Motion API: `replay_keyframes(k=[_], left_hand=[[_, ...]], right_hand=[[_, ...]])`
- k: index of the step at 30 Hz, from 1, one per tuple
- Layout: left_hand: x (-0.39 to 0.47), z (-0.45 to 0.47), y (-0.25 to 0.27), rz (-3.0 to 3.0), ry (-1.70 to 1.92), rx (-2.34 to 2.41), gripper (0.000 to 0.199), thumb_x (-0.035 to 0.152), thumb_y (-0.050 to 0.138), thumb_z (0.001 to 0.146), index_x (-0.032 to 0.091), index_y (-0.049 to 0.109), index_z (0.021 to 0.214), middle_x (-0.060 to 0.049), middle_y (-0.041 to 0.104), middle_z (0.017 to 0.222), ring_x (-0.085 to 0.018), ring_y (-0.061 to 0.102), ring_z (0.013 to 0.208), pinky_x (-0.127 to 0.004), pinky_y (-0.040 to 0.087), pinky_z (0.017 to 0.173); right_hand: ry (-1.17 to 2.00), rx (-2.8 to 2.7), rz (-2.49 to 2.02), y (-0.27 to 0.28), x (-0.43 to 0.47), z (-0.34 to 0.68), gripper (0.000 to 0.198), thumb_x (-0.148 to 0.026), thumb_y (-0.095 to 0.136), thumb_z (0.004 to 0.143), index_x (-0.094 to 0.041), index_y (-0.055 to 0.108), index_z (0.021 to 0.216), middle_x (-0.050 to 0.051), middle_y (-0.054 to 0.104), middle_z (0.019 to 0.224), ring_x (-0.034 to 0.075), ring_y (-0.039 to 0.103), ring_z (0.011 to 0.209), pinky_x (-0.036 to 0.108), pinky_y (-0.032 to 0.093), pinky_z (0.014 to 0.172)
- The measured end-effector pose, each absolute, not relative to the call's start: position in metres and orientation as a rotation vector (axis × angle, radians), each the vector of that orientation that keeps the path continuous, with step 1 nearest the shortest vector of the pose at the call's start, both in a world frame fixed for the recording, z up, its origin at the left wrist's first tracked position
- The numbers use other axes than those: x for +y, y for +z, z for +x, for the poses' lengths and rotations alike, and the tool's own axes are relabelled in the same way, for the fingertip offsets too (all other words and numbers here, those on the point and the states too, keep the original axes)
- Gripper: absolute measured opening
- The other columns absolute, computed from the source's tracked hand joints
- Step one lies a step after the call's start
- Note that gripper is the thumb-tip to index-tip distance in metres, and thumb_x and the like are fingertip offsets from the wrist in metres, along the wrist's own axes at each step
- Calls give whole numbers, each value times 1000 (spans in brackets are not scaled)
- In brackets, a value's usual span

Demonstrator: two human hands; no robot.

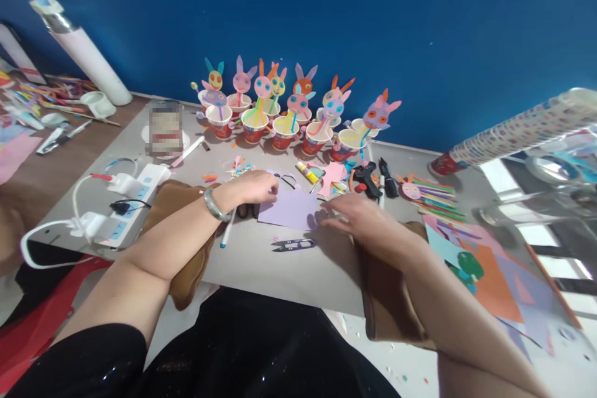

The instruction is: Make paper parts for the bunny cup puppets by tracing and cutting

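- Fingers of the right hand (361, 216), loosely spread, beside the lilac paper (289, 208)
- Paper: plain, rectangular, flat on the grey table (261, 270), beyond the snips (285, 246)
- Left hand (254, 188) curled at the paper's far-left corner; cannot tell whether pinching

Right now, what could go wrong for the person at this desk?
The thread snips lie just on the person's side of the lilac paper, so a backward sweep might snag them. The white pen with a blue tip lies near the left hand and could roll if bumped. The rabbit-topped paper cups stand crowded together, so one knock might topple several.
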State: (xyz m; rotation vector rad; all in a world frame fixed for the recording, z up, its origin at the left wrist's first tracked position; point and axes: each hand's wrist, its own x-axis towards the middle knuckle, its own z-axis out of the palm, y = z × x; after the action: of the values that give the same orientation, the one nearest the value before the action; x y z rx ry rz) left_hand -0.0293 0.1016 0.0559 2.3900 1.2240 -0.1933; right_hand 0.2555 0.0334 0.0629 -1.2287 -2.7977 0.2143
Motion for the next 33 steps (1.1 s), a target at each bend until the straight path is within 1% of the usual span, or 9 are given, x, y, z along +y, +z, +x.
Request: replay_keyframes(k=[2, 5, 9, 11, 15, 20, 26, 29, 33], left_hand=[[103, -29, 55, 2396, -143, 1269, 25, 33, 66, 86, 21, 79, 105, -7, 77, 93, -21, 70, 86, -28, 47, 76], [107, -29, 54, 2404, -97, 1356, 23, 29, 66, 86, 19, 79, 102, -8, 77, 92, -21, 69, 86, -29, 46, 74], [106, -29, 59, 2376, -84, 1265, 19, 27, 65, 85, 18, 78, 96, -6, 74, 82, -18, 66, 75, -28, 42, 67], [104, -28, 62, 2408, -123, 1098, 19, 25, 64, 85, 18, 77, 97, -5, 75, 85, -17, 65, 75, -27, 42, 66], [93, -25, 61, 2570, -208, 743, 19, 25, 62, 88, 18, 76, 99, -8, 74, 102, -19, 65, 91, -28, 44, 76], [61, -13, 56, 2756, -379, 616, 25, 31, 59, 95, 13, 74, 86, -13, 72, 96, -24, 63, 93, -35, 46, 81], [40, -5, 56, 2797, -320, 627, 25, 27, 54, 98, 10, 72, 103, -17, 69, 109, -25, 63, 95, -36, 46, 82], [49, -8, 58, 2736, -342, 581, 22, 27, 56, 97, 12, 71, 103, -14, 69, 107, -25, 62, 98, -35, 46, 85], [64, -13, 63, 2637, -459, 556, 23, 32, 59, 95, 13, 72, 100, -14, 69, 116, -25, 63, 102, -34, 46, 86]], right_hand=[[90, -2582, -1438, 81, 37, 272, 30, -35, 53, 101, -18, 73, 114, 14, 77, 112, 28, 71, 102, 39, 51, 89], [1, -2383, -1685, 98, 38, 292, 32, -39, 51, 101, -20, 73, 113, 12, 77, 109, 29, 71, 95, 40, 51, 85], [132, -2534, -1817, 91, 33, 296, 30, -34, 59, 96, -17, 73, 115, 15, 77, 110, 29, 71, 96, 39, 50, 83], [243, -2689, -1842, 80, 28, 293, 33, -34, 66, 90, -15, 72, 117, 16, 76, 110, 30, 70, 96, 38, 50, 82], [279, -2829, -1789, 54, 19, 288, 30, -33, 73, 82, -20, 71, 109, 11, 73, 104, 28, 68, 94, 36, 49, 78], [172, -2827, -1736, 37, 18, 287, 37, -26, 70, 82, -20, 65, 118, 11, 71, 107, 27, 67, 97, 36, 47, 82], [97, -2900, -1751, 55, 24, 276, 23, -25, 68, 82, -18, 68, 104, 12, 73, 104, 30, 67, 98, 40, 45, 85], [-41, -2799, -1667, 68, 29, 260, 32, -29, 67, 83, -17, 67, 113, 15, 72, 110, 32, 66, 103, 44, 44, 91], [58, -2847, -1427, 62, 38, 220, 39, -28, 67, 83, -16, 66, 121, 15, 71, 116, 32, 66, 106, 43, 46, 93]])
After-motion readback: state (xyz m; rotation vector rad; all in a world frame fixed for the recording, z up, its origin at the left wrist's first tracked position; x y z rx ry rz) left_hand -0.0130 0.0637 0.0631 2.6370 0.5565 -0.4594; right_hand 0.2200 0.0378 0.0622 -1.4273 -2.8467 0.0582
